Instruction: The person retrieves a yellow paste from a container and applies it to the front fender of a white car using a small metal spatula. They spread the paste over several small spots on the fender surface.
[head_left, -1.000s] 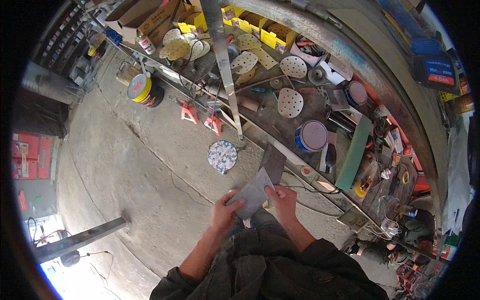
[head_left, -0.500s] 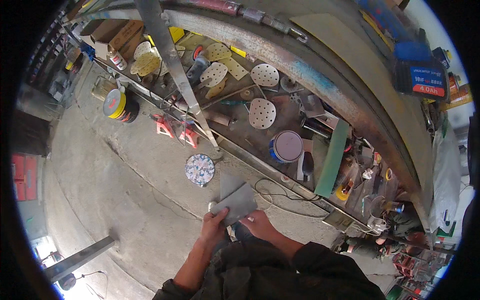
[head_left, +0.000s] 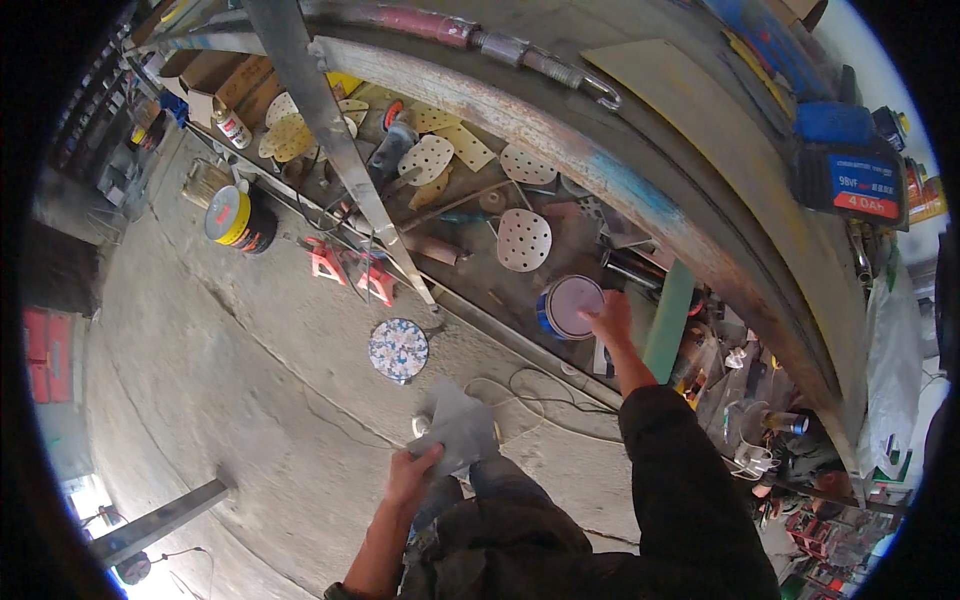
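Note:
Near the lower middle, my left hand grips thin flat grey sheets, its thumb lying on top of them. What the sheets are made of is hard to tell. My right arm stretches out over the bench. My right hand is closed at the right edge of a round blue can with a pinkish-grey top; the thumb or a finger lies over its rim, and the other fingers are partly hidden. Just right of that hand lies a long green board.
Perforated sanding discs and a sander lie on the bench. A slanting metal post stands before it. On the floor are a round patterned stool, red jack stands, a black-and-yellow bucket and loose cables. Another person crouches at far right.
My right hand has let go of the grey sheets and reached up and right to the blue can. The left hand still holds the sheets, slightly lower and to the left.

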